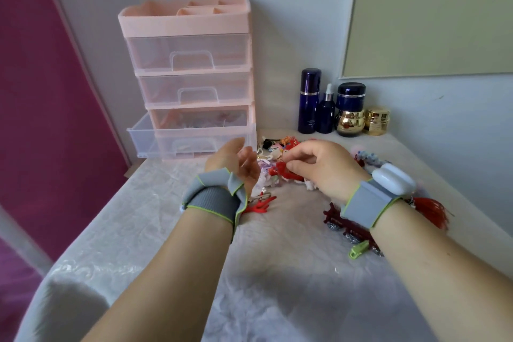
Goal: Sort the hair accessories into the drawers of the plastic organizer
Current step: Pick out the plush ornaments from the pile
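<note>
Red hair accessory (283,170) pinched in right hand (322,165), left hand (236,164) loosely open alongside.

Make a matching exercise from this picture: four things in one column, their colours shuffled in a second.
Things:
1. organizer
2. tall bottle
3. clip near the right forearm
4. accessory pinched by the right hand

Colours:
A. dark blue
B. red
C. pink
D. light green

Pairs: 1-C, 2-A, 3-D, 4-B
</note>
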{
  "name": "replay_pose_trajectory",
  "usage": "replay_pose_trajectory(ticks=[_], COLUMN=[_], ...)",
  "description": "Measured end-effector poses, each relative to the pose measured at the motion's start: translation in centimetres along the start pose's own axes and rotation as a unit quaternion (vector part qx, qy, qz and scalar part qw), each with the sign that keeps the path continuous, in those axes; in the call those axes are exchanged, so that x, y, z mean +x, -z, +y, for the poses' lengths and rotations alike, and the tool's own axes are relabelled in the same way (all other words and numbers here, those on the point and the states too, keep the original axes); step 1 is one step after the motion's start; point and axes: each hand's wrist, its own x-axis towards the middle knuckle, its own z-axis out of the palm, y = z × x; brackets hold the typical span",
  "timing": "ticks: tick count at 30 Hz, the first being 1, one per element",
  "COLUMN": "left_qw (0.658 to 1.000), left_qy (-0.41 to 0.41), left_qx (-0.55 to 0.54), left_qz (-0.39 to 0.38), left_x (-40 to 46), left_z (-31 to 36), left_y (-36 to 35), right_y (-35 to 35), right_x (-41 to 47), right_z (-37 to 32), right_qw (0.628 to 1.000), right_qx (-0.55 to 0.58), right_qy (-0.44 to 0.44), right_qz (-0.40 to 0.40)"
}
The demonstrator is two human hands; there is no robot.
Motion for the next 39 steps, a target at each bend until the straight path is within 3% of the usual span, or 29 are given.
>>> replay_pose_trajectory(ticks=[4,8,12,15,21,29,39], left_qw=[0.985,0.933,0.883,0.866,0.858,0.863,0.882], left_qy=[-0.074,-0.162,-0.163,-0.161,-0.153,-0.139,-0.153], left_qx=[0.139,0.293,0.393,0.421,0.430,0.422,0.380], left_qz=[-0.066,-0.130,-0.199,-0.218,-0.233,-0.239,-0.233], left_x=[-1.2,-2.1,-2.8,-3.0,-2.8,-2.1,-1.6], left_z=[-1.0,-1.9,-3.8,-4.9,-6.4,-7.4,-8.1], left_y=[-0.6,-0.6,-1.0,-1.4,-2.8,-3.3,-3.3], right_y=[0.4,1.6,3.6,5.0,6.8,6.7,5.2], right_x=[-0.7,-1.5,-1.7,-1.9,-2.7,-2.8,-3.8], right_z=[0.6,0.7,1.4,1.9,3.8,6.7,5.8], right_qw=[1.000,1.000,0.998,0.993,0.976,0.953,0.973], right_qx=[0.003,-0.006,-0.015,-0.023,-0.037,-0.240,-0.113], right_qy=[-0.002,-0.008,-0.010,0.000,-0.037,-0.161,-0.037], right_qz=[-0.003,0.015,0.055,0.114,0.209,0.095,0.196])
